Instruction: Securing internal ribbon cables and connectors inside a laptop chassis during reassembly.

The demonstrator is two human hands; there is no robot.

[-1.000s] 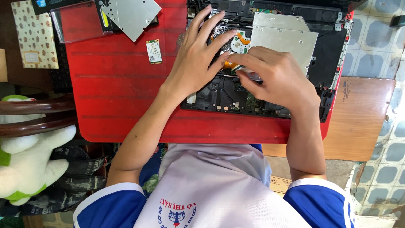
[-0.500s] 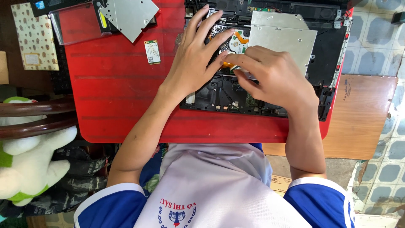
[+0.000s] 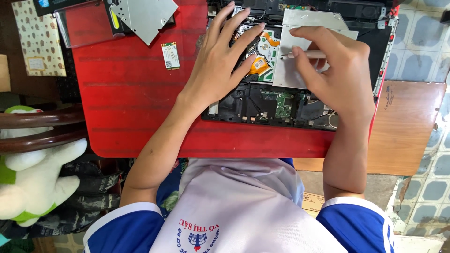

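I am in the middle of stripping an opened laptop (image 3: 300,110) that lies on the red table (image 3: 131,103), its black inner frame bare and the boards showing. My left hand (image 3: 220,65) lies flat on the left part of the chassis, fingers spread wide, pressing it down so it does not slide; the fingertips reach toward the far edge, and the thumb rests beside the orange ribbon cable (image 3: 258,65). My right hand (image 3: 335,70) pinches a thin silver tool (image 3: 307,55), likely a small screwdriver, between thumb and fingers. Its tip points left and sits on the grey drive (image 3: 293,70), the flat metal box in the far right part of the chassis, near its left edge.

I judge the step in hand to be work at that left edge of the drive, at a screw or catch there; I cannot tell which, since the tip is too small to read. The next move calls for a steady tip, light pressure, and the left hand holding firm, with care not to nick the ribbon cable just beside it.

Far left on the table lie parts already out: a second grey metal drive (image 3: 145,14) and a small green card (image 3: 170,55). A plush toy (image 3: 33,182) sits near left, off the table, and my white shirt (image 3: 234,211) fills the near edge.
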